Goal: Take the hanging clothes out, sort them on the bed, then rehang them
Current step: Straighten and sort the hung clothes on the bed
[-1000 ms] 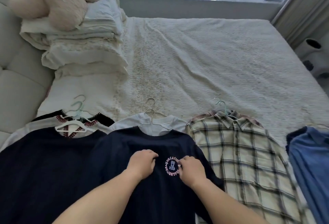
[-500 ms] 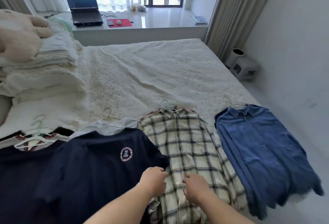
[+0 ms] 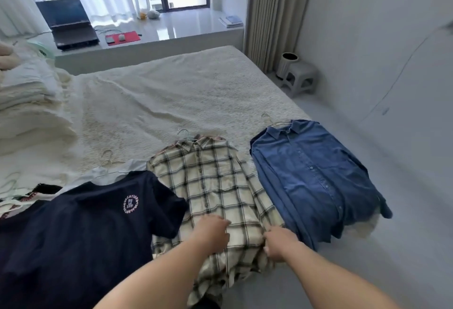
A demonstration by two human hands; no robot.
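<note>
Head view. Both hands have moved off the navy tee (image 3: 98, 215) and onto the plaid shirt (image 3: 215, 186) since a second ago; the camera has also swung to 3 o'clock, so the blue denim shirt (image 3: 313, 176) is fully in frame now.

Left hand (image 3: 213, 235) lies flat on the plaid's lower front, fingers loosely curled and pressing the cloth. Right hand (image 3: 282, 243) is closed, pinching the plaid's hem edge at its 4 o'clock corner, touching the denim's near edge.

My read: the tee pile is dealt with, and I'm on the next garment in the row, so sorting is still underway. Rehanging not started.

Layout: the garments lie in a row along the near edge of the bed (image 3: 171, 102), all on hangers with hooks toward 12 o'clock. From 9 to 3 o'clock: a black-and-white top with red trim (image 3: 29, 193), mostly cropped, then navy tee over a white one, plaid, denim.

Edges and room:
- Plaid hem hangs off the near bed edge at 6 o'clock and is bunched there. It could slide off if I tug.
- Denim sits near the bed's 3 o'clock edge, one cuff over it.
- The whole 12 o'clock half of the bed is free for spreading.
- Folded bedding (image 3: 29, 102) blocks 9–10 o'clock.
- Bare floor at 3 o'clock; a stool (image 3: 300, 77) is well apart in the corner.
</note>
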